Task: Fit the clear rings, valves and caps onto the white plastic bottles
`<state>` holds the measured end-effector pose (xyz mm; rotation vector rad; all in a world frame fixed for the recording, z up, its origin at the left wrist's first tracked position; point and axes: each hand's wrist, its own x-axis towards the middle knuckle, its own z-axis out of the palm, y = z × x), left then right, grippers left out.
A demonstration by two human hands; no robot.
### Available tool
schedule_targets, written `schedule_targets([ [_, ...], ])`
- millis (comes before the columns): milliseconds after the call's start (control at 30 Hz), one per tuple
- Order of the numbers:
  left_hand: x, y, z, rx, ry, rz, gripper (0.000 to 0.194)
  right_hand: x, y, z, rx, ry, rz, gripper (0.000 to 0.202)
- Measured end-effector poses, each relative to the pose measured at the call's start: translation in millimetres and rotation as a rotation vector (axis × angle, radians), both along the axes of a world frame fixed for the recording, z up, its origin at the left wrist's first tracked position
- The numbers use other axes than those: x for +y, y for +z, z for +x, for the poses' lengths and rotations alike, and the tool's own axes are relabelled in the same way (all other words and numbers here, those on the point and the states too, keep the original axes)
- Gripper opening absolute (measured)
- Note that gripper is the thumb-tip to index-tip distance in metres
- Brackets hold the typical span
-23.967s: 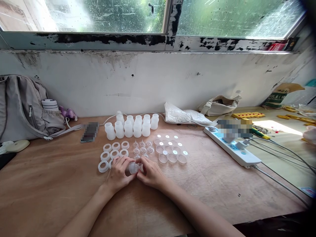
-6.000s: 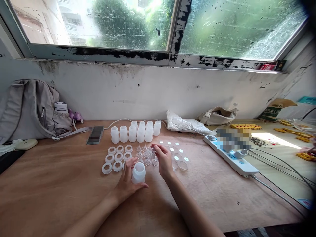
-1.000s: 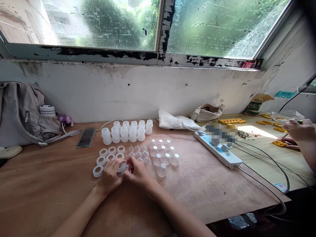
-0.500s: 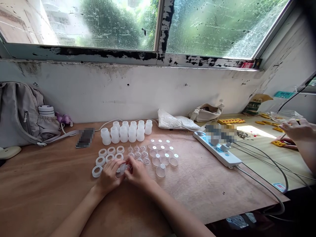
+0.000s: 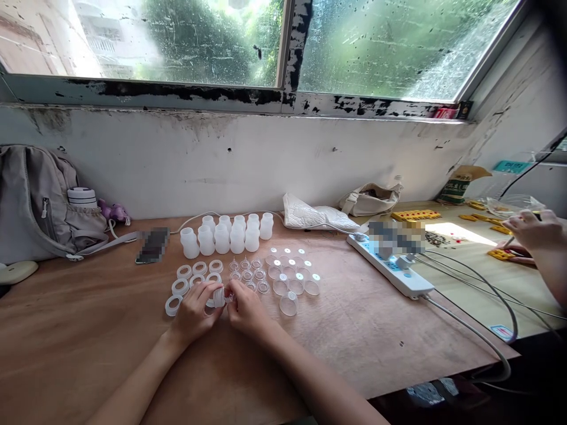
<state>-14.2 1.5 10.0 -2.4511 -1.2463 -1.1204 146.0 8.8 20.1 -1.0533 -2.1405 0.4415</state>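
Observation:
My left hand (image 5: 195,310) is closed on a translucent ribbed screw ring (image 5: 218,297), turned on its side. Facing it, my right hand (image 5: 247,308) pinches a small clear bottle nipple (image 5: 230,298) at the ring's opening; how far it sits inside I cannot tell. Left of the hands lie several loose screw rings (image 5: 180,287), partly covered by my left hand. Just beyond my right hand stand several clear nipples (image 5: 246,275) in rows. To their right are several clear round caps (image 5: 289,304) with white dots. Frosted bottles (image 5: 222,239) stand in rows behind.
A phone (image 5: 152,245) lies left of the bottles, and a grey backpack (image 5: 35,206) leans at the far left. A white power strip (image 5: 392,268) with cables crosses the right side. Beyond it, another person's hands (image 5: 534,233) work among yellow parts (image 5: 502,254).
My right hand has drawn slightly away from my left, so more of the ring and nipple shows between them. The loose parts on the table stay in place.

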Motion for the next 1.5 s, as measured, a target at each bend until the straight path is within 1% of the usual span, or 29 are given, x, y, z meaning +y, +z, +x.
schedule_targets([
  [233,2,-3.7,-3,-0.021,0.022,-0.021,0.035,-5,2.8,-1,-0.027,-0.005,0.018,0.028],
  [500,2,-3.6,-2,-0.019,0.039,-0.041,0.034,-5,7.5,2,-0.022,-0.005,-0.015,0.031],
  [800,2,-2.1,-5,-0.016,0.082,-0.027,0.035,-7,14.7,3,-0.022,0.032,0.005,0.023],
  [967,3,-2.1,-5,-0.001,0.077,-0.043,0.034,-6,11.9,2,-0.024,0.014,0.013,0.024],
  [1133,4,-2.4,-4,-0.011,0.097,-0.025,0.033,-4,7.4,0,-0.018,-0.001,0.008,0.022],
  [1333,2,1.6,-2,-0.034,0.104,-0.032,0.034,-4,7.7,0,-0.018,-0.014,0.02,0.022],
  [1500,1,3.1,-2,-0.051,0.106,-0.035,0.037,-1,6.3,-2,0.027,-0.039,0.021,0.022],
])
